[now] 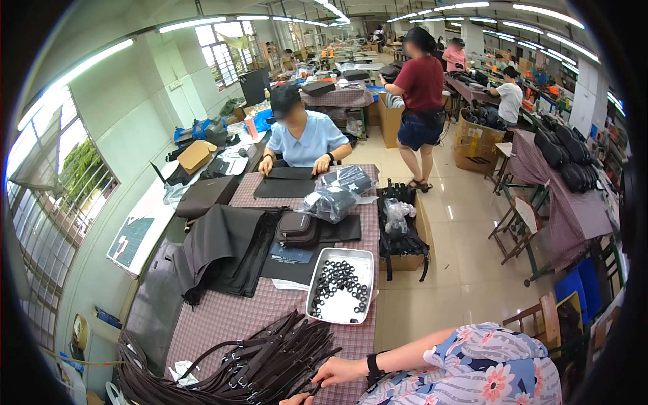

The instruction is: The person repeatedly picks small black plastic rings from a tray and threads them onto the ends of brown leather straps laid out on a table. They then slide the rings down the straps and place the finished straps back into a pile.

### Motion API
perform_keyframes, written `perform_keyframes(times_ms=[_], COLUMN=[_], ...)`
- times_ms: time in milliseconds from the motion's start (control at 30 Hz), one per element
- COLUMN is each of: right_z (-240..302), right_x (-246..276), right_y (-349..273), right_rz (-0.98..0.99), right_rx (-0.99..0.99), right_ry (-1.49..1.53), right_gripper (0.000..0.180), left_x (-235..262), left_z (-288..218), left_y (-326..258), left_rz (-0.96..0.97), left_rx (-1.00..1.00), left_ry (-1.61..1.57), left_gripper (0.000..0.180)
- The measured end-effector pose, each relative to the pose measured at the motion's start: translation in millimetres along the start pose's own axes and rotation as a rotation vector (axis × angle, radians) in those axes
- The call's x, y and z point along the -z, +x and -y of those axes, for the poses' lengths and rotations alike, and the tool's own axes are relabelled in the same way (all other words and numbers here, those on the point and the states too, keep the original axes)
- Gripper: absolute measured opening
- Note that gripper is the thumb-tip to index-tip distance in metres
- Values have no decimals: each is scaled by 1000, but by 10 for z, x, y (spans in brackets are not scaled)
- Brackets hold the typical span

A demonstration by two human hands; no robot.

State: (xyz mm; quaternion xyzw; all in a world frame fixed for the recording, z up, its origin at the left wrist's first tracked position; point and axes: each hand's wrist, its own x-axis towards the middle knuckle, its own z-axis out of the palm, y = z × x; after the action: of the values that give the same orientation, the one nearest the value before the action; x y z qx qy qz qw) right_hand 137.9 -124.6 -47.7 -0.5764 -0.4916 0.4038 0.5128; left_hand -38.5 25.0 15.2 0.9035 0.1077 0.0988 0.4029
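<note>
with the right hand (339,370) spread flat on the pile of dark straps (256,364) at the table's near edge and the left hand (297,399) barely showing, grip untellable, lift one strap cleanly to avoid tangling.

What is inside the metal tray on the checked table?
The metal tray holds many small black rings, heaped toward its far end. Its pale bottom shows near the front; under the heap it is hidden.

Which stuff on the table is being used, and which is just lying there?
In use:
right hand
left hand, barely visible
dark straps

Lying about:
metal tray of black rings
small brown bag
folded dark fabric
plastic-wrapped bundles
</note>
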Motion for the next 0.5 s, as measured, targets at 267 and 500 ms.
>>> perform_keyframes(times_ms=[267, 500], right_z=[-150, -6], right_x=[-226, -302], right_y=[128, 271], right_rz=[51, -117], right_rx=[222, 285], right_ry=[10, -307], right_gripper=[26, 30], left_x=[-162, -165], left_z=[117, 13], left_y=[-33, -33], left_rz=[171, 69], left_rx=[16, 257], left_ry=[79, -177], left_gripper=[19, 28])
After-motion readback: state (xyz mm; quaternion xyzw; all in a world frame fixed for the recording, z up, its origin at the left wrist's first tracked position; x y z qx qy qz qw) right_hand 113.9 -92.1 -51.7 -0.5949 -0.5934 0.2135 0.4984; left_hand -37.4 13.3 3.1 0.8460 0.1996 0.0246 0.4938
